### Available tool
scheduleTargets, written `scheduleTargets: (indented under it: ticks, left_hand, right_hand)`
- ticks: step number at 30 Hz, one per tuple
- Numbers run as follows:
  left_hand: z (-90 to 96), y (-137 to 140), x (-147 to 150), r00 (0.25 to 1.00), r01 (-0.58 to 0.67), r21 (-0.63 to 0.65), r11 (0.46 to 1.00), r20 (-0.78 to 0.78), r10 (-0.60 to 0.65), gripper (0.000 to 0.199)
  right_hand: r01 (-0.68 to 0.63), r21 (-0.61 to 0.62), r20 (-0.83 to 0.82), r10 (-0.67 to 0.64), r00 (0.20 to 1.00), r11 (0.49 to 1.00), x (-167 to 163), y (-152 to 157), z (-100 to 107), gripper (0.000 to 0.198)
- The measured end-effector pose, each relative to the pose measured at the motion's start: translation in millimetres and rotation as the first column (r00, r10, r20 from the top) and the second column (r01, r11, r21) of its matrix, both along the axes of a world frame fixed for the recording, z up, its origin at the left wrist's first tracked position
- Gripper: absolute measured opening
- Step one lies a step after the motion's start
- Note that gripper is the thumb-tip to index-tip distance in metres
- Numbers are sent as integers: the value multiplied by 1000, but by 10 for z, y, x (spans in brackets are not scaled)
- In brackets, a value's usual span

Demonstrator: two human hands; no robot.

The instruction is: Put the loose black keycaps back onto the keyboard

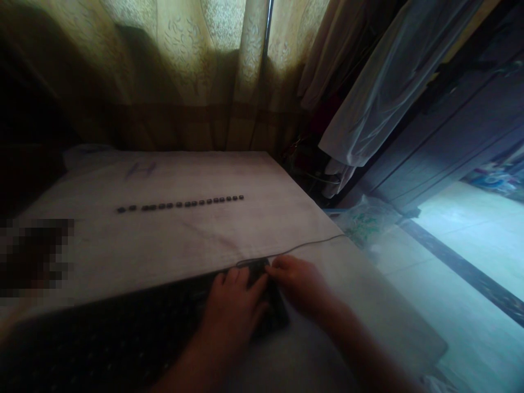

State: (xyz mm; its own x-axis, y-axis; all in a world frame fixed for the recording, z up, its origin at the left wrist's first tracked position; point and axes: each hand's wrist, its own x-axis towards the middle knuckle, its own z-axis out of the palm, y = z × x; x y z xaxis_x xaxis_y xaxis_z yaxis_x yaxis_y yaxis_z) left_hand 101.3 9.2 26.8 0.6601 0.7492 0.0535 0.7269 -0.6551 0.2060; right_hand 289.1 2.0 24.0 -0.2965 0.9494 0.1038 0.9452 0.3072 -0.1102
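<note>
A black keyboard [135, 322] lies at a slant across the near part of the table, dim and blurred. My left hand [231, 308] rests over its right end, fingers spread apart on the keys and upper edge. At the top right corner, my right hand [301, 284] has thumb and fingers closed in a pinch. Whatever sits between those fingertips is too small and dark to make out. Farther back, several small dark keycaps [179, 204] form a long row on the pale tabletop.
A thin cable [303, 246] runs from behind the keyboard over the right edge of the table [278, 202]. Patterned curtains [184, 65] hang behind. White cloth [364, 103] and a clear plastic bag [364, 221] are on the right. A blurred-out patch covers the far left.
</note>
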Motion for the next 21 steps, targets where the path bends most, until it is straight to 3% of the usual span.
scheduleTargets:
  ticks: [8, 14, 21]
  left_hand:
    - [40, 2, 27, 1000, -12, 0, 1000, -28, 12, 46]
    - [-2, -16, -16, 1000, -7, 8, 1000, -5, 7, 44]
    - [8, -13, -15, 1000, 0, 30, 1000, -19, 1, 43]
  right_hand:
    - [-23, -33, -99, 20, 995, 999, 94, 1, -55, 19]
    - [-95, -42, -267, 81, 960, 995, 136, 37, -84, 24]
    - [-70, -15, -254, 64, 965, 997, 140, 20, -118, 21]
